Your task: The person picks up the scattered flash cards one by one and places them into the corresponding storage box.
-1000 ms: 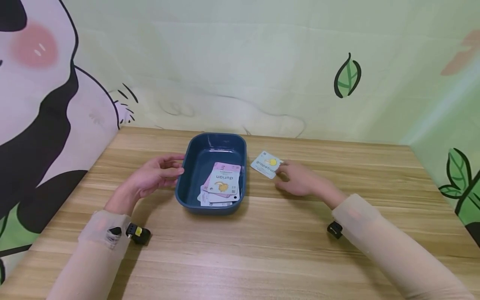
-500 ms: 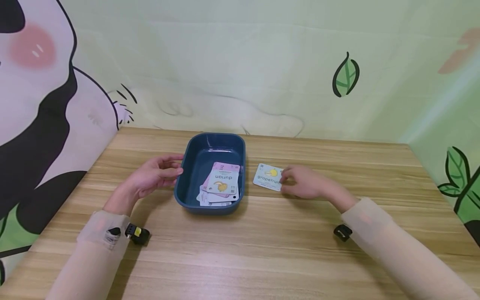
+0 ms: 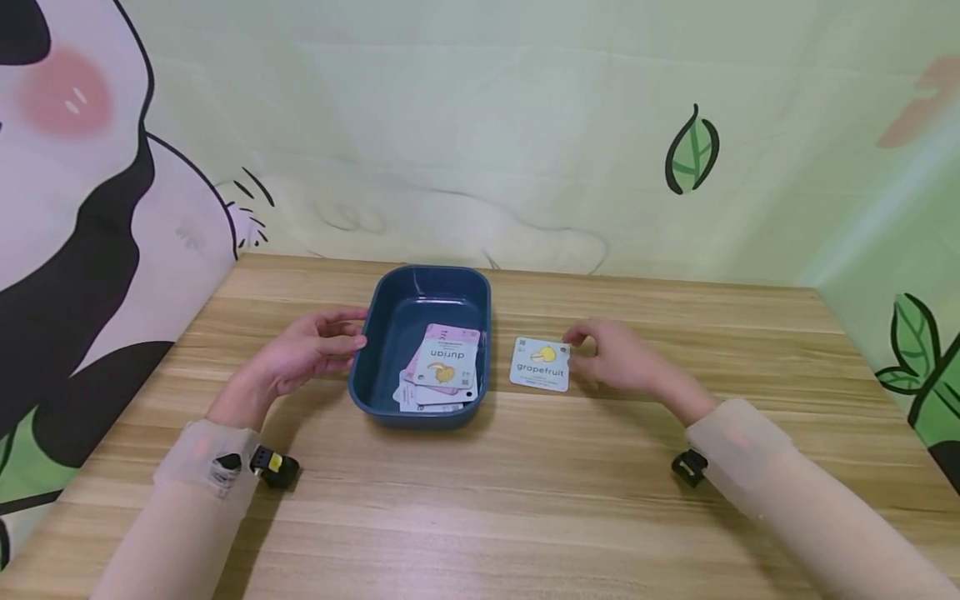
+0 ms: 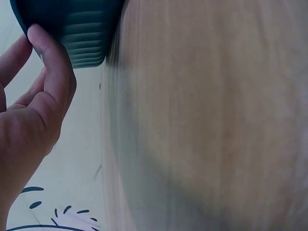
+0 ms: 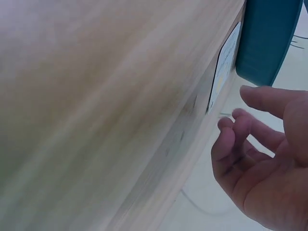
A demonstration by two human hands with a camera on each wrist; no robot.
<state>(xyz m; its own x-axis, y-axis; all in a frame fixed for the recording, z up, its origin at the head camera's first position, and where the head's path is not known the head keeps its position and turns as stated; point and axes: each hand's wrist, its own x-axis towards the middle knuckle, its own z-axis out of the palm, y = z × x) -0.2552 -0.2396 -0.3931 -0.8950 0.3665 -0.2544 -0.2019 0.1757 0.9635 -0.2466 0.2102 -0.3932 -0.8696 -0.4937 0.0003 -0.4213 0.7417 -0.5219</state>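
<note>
A dark blue plastic bin [image 3: 358, 367] stands on the table, and several cards lie in it, a durian card [image 3: 447, 358] on top. My left hand [image 3: 311, 354] is at its left side, fingers loosely extended and fingertips touching the outer wall near the rim; the left wrist view shows the thumb against the bin [image 4: 86, 33]. Right of the bin, a grapefruit card [image 3: 540, 364] lies flat on the table. My right hand [image 3: 615, 357] is just beside its right edge. In the right wrist view, thumb and fingers are apart with nothing between them.
The wooden table [image 3: 465, 517] meets a pale green wall [image 3: 480, 125] behind the bin. The wall carries panda and leaf drawings. A small wrist camera [image 3: 277, 468] sits under the left forearm, and another camera [image 3: 688, 468] under the right.
The grapefruit card has slid slightly toward me and turned from slanted to nearly straight. My right hand has moved a little right, coming off the card. The left hand has stayed at the bin.
</note>
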